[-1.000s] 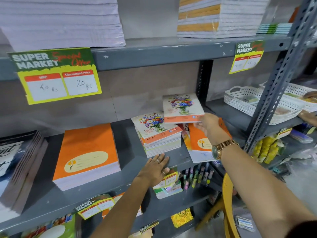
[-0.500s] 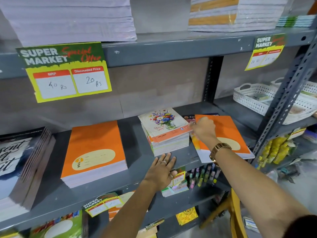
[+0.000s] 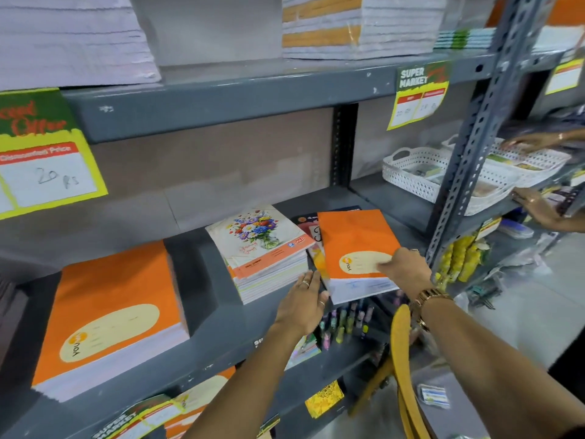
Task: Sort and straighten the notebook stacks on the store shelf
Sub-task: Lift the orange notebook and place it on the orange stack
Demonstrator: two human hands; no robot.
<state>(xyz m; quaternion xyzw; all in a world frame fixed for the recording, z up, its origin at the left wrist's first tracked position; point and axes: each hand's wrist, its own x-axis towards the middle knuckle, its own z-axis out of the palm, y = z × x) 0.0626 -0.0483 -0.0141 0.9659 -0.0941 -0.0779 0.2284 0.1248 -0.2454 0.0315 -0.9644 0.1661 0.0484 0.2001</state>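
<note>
Orange notebook (image 3: pixel 354 239) front and centre, sitting crooked on top of a small mixed pile at the right end of the middle shelf (image 3: pixel 202 264), near corner poking out over the shelf's front lip. The right hand (image 3: pixel 406 269) is on it now, fingers closed over the near right corner at the cream label, thumb hidden underneath by the look of it, so call that a grasp on the cover and the top few books. The left hand (image 3: pixel 304 302) lies flat and released, fingers spread, pressed up against the front of the floral notebook stack (image 3: pixel 262 245) just beside, touching the pile's left edge too.

How will it handle? Thin softcover, light, a bit floppy, glossy enough to slide off its neighbours, I would judge. Take it by the edge with a flat palm beneath rather than by one corner, or it bends and fans.

Under the orange cover a dark cover and a pinkish one peek out at the back, so that pile looks unsorted. Well to the left sits a tall, neat orange notebook stack (image 3: pixel 110 312), the likely home for this one.

Further out: a white basket (image 3: pixel 421 175) on the next bay, where another person's hands are busy, and price tags on the rail above.
</note>
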